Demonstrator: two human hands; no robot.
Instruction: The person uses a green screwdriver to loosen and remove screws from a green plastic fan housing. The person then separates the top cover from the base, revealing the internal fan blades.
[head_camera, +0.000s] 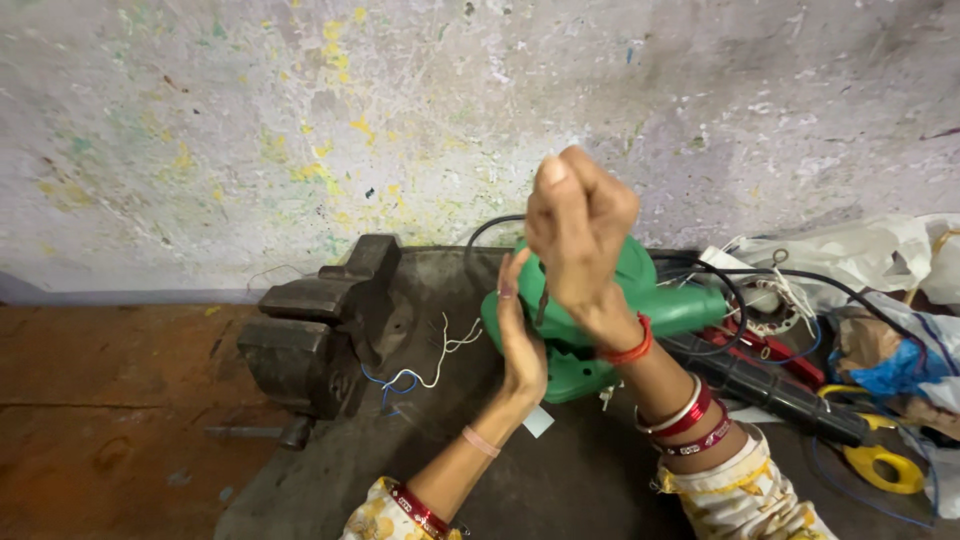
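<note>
The right hand (580, 225), fisted above the green blower housing (590, 310), drives a thin dark tool (541, 300) down into it; the left hand (518, 335), its grip flat and wide, braces the housing's near side. Keeping the tool upright should stop slipping.

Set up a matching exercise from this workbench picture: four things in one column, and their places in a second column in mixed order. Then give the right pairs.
Things
1. bench vise
2. green blower housing
3. yellow-handled scissors
4. white and blue wires

Places
A. under the right hand and beside the left hand
B. at the left edge of the dark bench top
C. at the far right, near the plastic bags
D. loose on the bench between the vise and the blower

Pairs: 1-B, 2-A, 3-C, 4-D
</note>
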